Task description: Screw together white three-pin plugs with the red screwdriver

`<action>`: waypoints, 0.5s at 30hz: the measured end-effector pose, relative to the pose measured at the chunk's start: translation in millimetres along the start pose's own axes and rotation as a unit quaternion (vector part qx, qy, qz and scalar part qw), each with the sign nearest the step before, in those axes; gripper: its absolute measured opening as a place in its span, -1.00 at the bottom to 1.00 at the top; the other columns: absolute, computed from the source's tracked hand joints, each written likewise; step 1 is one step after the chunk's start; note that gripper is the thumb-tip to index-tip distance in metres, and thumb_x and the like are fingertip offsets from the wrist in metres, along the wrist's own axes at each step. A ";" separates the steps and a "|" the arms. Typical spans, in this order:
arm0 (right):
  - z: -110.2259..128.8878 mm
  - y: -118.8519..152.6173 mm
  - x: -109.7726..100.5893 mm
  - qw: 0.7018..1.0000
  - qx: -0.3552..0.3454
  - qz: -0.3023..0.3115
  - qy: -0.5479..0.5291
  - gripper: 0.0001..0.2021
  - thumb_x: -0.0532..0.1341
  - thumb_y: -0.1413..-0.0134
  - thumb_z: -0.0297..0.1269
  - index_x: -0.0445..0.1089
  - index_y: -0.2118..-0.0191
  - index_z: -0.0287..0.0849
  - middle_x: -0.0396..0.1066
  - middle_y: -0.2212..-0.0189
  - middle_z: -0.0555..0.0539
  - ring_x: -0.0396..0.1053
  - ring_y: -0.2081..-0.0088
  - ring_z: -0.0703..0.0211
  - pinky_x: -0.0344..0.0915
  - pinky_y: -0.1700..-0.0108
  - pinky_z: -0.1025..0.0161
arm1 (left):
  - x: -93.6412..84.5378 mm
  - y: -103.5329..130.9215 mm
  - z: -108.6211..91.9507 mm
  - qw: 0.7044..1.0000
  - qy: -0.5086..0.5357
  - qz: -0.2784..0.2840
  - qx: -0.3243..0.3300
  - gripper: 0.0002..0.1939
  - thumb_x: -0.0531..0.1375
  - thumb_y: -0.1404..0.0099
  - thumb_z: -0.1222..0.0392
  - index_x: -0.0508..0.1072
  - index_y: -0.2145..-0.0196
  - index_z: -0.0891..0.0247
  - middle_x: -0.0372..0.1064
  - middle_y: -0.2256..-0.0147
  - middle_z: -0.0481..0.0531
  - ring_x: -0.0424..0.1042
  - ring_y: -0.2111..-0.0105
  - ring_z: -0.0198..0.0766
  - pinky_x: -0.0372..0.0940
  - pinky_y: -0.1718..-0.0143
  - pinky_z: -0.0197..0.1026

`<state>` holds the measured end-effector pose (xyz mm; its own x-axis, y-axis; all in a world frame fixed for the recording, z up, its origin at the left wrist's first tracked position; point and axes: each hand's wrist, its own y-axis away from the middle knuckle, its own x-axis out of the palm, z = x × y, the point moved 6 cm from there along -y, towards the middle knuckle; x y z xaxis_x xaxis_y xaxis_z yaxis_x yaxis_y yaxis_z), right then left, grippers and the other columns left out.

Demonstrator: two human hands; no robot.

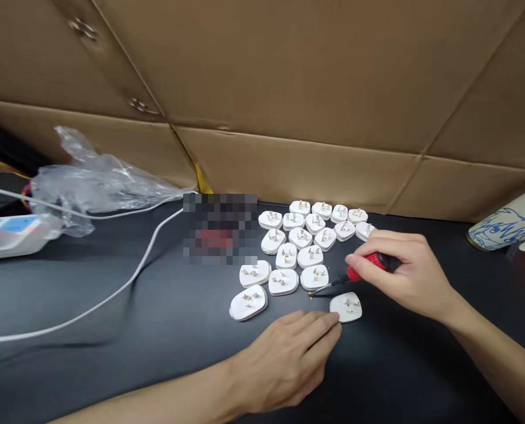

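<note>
The left hand [291, 360] extends close-set fingers, thumb hidden, grip unclear; the right hand [410, 272] pinches a red-black screwdriver [368, 266]. Left fingertips touch the near-left edge of the rightmost near plug piece [345, 306]. A brass-coloured bit [310, 295] is at the screwdriver's tip, farther left.

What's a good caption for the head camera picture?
Right hand holding a red screwdriver, left hand touching a white plug on a dark table.
</note>
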<state>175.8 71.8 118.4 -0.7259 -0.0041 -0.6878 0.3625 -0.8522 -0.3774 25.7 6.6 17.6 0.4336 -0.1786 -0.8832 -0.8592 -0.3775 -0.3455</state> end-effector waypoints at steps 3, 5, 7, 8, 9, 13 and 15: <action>1.4 2.0 -25.9 0.996 0.026 -0.084 0.008 -0.77 0.28 -0.17 -0.36 0.47 0.52 -0.15 0.40 0.60 0.08 0.20 0.58 0.35 0.11 0.50 0.31 | -7.0 2.2 7.5 0.993 0.079 -0.058 -0.068 -0.85 0.05 -0.34 0.37 0.36 0.17 0.27 0.45 0.27 0.11 0.44 0.34 -0.19 0.36 0.33 -0.20; -1.1 4.2 -38.3 0.991 0.055 -0.125 -0.006 -0.75 0.28 -0.17 -0.33 0.43 0.55 -0.14 0.33 0.64 0.10 0.10 0.61 0.36 0.01 0.56 0.29 | -6.8 4.4 19.3 0.969 0.165 -0.076 -0.167 -0.96 0.08 -0.34 0.31 0.31 0.26 0.23 0.37 0.36 0.02 0.38 0.43 -0.26 0.32 0.43 -0.26; -3.6 5.4 -43.1 0.988 0.072 -0.136 -0.024 -0.73 0.28 -0.17 -0.29 0.40 0.56 -0.13 0.27 0.67 0.11 0.06 0.62 0.35 -0.03 0.59 0.28 | -0.9 7.3 31.5 0.923 0.263 -0.075 -0.272 -0.97 0.12 -0.36 0.25 0.29 0.24 0.20 0.35 0.35 -0.03 0.37 0.47 -0.32 0.32 0.48 -0.31; -4.3 5.6 -43.2 0.988 0.076 -0.133 -0.027 -0.72 0.28 -0.17 -0.28 0.39 0.56 -0.13 0.26 0.67 0.11 0.06 0.62 0.35 -0.04 0.59 0.28 | 2.2 8.5 36.2 0.896 0.306 -0.077 -0.311 -0.92 0.13 -0.37 0.22 0.30 0.18 0.20 0.37 0.32 -0.03 0.37 0.48 -0.34 0.32 0.50 -0.33; -4.8 5.5 -42.2 0.988 0.078 -0.127 -0.026 -0.72 0.28 -0.16 -0.27 0.39 0.57 -0.14 0.25 0.68 0.10 0.07 0.62 0.34 -0.03 0.58 0.28 | 4.0 8.8 39.4 0.877 0.336 -0.085 -0.333 -0.87 0.12 -0.39 0.19 0.31 0.11 0.18 0.39 0.27 -0.02 0.40 0.44 -0.33 0.35 0.46 -0.32; -5.5 4.4 -35.4 0.991 0.088 -0.104 -0.018 -0.72 0.28 -0.16 -0.27 0.40 0.58 -0.14 0.28 0.68 0.08 0.10 0.61 0.33 0.01 0.55 0.28 | 7.6 5.7 44.2 0.836 0.414 -0.098 -0.347 -0.73 0.11 -0.42 0.14 0.33 -0.05 0.16 0.44 0.19 0.04 0.49 0.38 -0.31 0.37 0.49 -0.34; -5.7 3.8 -32.4 0.991 0.092 -0.095 -0.025 -0.72 0.28 -0.16 -0.26 0.40 0.57 -0.14 0.33 0.65 0.07 0.14 0.60 0.32 0.06 0.52 0.28 | 9.5 4.2 43.8 0.830 0.433 -0.078 -0.344 -0.80 0.10 -0.44 0.10 0.45 0.14 0.23 0.45 0.33 0.03 0.47 0.43 -0.31 0.31 0.58 -0.39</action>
<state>204.0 71.7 135.7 -0.8005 0.1444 -0.5818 0.1070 -0.9206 -0.3757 14.3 43.1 -6.1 0.8137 -0.5514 -0.1838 -0.5443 -0.8338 0.0922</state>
